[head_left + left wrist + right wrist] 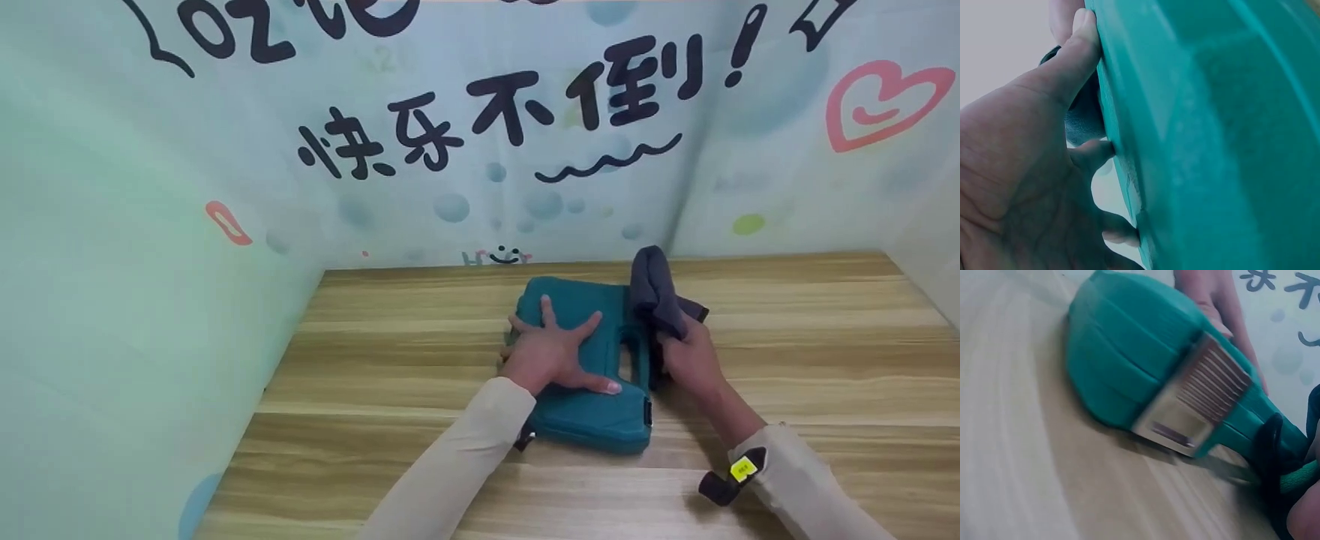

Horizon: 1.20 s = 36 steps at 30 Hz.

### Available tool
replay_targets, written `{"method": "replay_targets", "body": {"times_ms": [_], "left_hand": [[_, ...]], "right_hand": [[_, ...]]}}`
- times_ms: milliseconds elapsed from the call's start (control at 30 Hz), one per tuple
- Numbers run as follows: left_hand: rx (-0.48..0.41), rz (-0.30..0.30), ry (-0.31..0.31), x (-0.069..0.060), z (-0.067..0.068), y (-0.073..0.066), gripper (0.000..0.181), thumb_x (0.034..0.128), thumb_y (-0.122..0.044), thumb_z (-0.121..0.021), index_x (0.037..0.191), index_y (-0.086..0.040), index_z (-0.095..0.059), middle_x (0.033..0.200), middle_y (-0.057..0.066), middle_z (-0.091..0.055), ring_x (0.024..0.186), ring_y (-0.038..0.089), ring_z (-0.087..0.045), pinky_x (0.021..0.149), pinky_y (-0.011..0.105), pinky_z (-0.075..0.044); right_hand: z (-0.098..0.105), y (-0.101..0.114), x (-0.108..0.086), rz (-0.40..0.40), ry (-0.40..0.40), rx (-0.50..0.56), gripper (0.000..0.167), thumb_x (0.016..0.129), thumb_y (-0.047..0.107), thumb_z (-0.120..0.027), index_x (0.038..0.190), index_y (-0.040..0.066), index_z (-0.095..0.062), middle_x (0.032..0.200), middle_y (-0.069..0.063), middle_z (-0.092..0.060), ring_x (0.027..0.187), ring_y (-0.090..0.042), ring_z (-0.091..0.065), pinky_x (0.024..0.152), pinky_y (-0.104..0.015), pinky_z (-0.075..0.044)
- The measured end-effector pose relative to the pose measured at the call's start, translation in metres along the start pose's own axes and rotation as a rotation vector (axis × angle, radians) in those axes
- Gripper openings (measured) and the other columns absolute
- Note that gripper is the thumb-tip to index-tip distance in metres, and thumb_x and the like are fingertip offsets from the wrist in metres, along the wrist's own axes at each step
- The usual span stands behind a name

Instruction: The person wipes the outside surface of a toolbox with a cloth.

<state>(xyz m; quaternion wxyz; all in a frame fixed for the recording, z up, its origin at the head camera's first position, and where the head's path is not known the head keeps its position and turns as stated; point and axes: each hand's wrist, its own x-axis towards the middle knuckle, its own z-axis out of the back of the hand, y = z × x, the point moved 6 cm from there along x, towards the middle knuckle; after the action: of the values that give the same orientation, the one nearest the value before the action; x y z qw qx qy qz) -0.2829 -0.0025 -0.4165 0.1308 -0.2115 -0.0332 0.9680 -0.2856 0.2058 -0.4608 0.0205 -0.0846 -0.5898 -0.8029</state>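
Note:
A teal plastic carry case (592,420) lies flat on the wooden table, its handle toward the right. My left hand (551,354) rests on its lid with the fingers spread wide. In the left wrist view, the thumb and fingertips touch the case's surface. A dark grey folded cloth (654,292) is held in my right hand (691,361) at the handle side. In the right wrist view, dark cloth (1272,455) lies against the handle (1300,477), beside a ribbed latch (1199,396) on the case's edge. My right fingertips are partly hidden by the cloth.
The wood-grain table (390,375) extends on both sides of the case. Behind it hangs a pale backdrop (420,225) with dark lettering, and another pale sheet (112,300) borders the left side. A black strap device (724,486) sits on the right wrist.

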Motion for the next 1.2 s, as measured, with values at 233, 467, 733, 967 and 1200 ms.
{"method": "replay_targets", "body": {"times_ms": [233, 467, 733, 967, 1200], "left_hand": [[0.008, 0.07, -0.036, 0.004, 0.0, 0.001, 0.114, 0.0651, -0.097, -0.052, 0.158, -0.054, -0.002, 0.167, 0.022, 0.007, 0.14, 0.066, -0.012, 0.083, 0.069, -0.049], [0.004, 0.083, -0.056, 0.004, 0.0, 0.005, 0.116, 0.0631, -0.099, -0.051, 0.158, -0.054, -0.002, 0.166, 0.022, 0.008, 0.139, 0.067, -0.012, 0.079, 0.069, -0.051], [0.043, 0.065, -0.075, 0.003, 0.002, 0.005, 0.112, 0.069, -0.096, -0.05, 0.16, -0.051, -0.003, 0.166, 0.025, 0.005, 0.137, 0.068, -0.015, 0.076, 0.064, -0.054], [0.021, 0.072, -0.073, 0.003, 0.002, 0.003, 0.109, 0.0722, -0.092, -0.055, 0.159, -0.052, -0.004, 0.166, 0.023, 0.006, 0.138, 0.067, -0.014, 0.079, 0.067, -0.052], [0.013, 0.06, -0.064, 0.002, 0.001, -0.001, 0.107, 0.0734, -0.089, -0.058, 0.16, -0.052, -0.005, 0.166, 0.023, 0.007, 0.138, 0.068, -0.013, 0.082, 0.07, -0.049]], "right_hand": [[-0.007, 0.005, -0.018, 0.013, 0.015, -0.022, 0.018, 0.095, -0.009, -0.048, 0.109, -0.006, -0.06, 0.074, -0.011, -0.052, 0.065, -0.024, -0.055, 0.057, -0.031, -0.047], [-0.008, 0.009, -0.043, 0.034, 0.082, 0.03, 0.017, 0.097, -0.009, -0.049, 0.107, -0.006, -0.063, 0.08, -0.01, -0.054, 0.072, -0.024, -0.055, 0.065, -0.029, -0.047], [-0.009, 0.015, -0.072, 0.075, 0.155, 0.038, 0.029, 0.098, -0.013, -0.049, 0.12, -0.003, -0.065, 0.099, -0.011, -0.061, 0.095, -0.023, -0.056, 0.082, -0.024, -0.045], [-0.015, 0.035, -0.074, 0.258, 0.295, -0.277, 0.068, 0.088, -0.021, -0.047, 0.153, 0.0, -0.043, 0.159, -0.015, -0.036, 0.142, -0.035, -0.034, 0.113, -0.034, -0.029], [-0.019, 0.043, -0.055, 0.294, 0.433, -0.464, 0.073, 0.079, -0.024, -0.045, 0.15, -0.005, -0.045, 0.161, -0.02, -0.03, 0.143, -0.048, -0.028, 0.11, -0.063, -0.027]]}}
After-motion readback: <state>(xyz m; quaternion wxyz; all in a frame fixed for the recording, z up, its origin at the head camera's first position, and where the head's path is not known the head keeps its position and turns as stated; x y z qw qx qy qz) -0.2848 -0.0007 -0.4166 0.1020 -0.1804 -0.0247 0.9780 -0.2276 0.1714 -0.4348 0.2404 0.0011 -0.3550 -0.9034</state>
